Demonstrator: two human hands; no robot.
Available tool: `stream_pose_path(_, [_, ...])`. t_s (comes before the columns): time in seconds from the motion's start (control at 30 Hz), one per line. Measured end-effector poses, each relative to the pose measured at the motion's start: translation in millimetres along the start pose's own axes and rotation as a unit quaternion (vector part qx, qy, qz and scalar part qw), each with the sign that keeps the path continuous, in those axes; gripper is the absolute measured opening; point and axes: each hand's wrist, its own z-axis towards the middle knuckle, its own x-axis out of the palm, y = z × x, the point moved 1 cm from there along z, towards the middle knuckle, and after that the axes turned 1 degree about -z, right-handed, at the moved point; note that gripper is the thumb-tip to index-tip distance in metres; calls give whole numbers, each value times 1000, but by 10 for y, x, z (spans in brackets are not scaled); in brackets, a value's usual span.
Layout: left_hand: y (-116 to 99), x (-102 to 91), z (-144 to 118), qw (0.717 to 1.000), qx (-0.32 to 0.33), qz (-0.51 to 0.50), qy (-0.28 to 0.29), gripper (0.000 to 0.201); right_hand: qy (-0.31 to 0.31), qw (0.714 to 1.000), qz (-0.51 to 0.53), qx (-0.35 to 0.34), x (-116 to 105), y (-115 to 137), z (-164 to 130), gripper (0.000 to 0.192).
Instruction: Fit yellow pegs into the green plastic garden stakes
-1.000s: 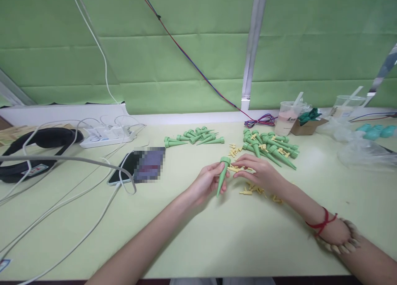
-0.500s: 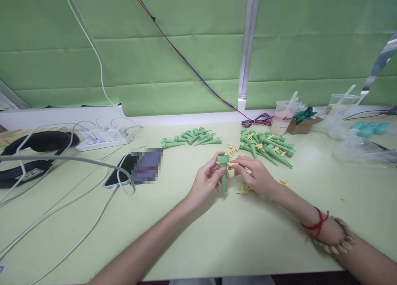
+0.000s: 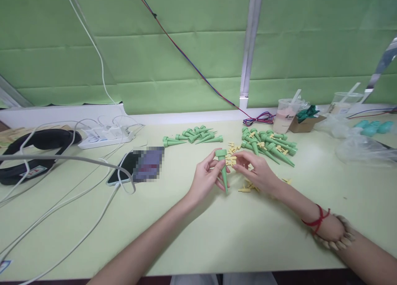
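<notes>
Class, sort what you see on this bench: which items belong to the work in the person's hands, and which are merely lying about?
In the work:
green spike, in left hand
yellow pieces, at right hand
spike pile
smaller spike row

Lying about:
phone
power strip
headband
drink cups
plastic bags
</notes>
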Motion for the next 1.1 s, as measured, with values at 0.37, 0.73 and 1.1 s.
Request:
stream_pose_path(0.37, [-18,-36,9,997,-27,5,70,56,17,999,-30,-36,44,16,-34,38])
stream_pose_path(0.73, [-2,-5,-4,998,-4,12,61,47,167,856,391,294,219,9,-8,45])
stream_pose_path(1.1, [230,-74,89,988,-79,-127,-27,52,60,994,-85,43,140,-18,-41,27])
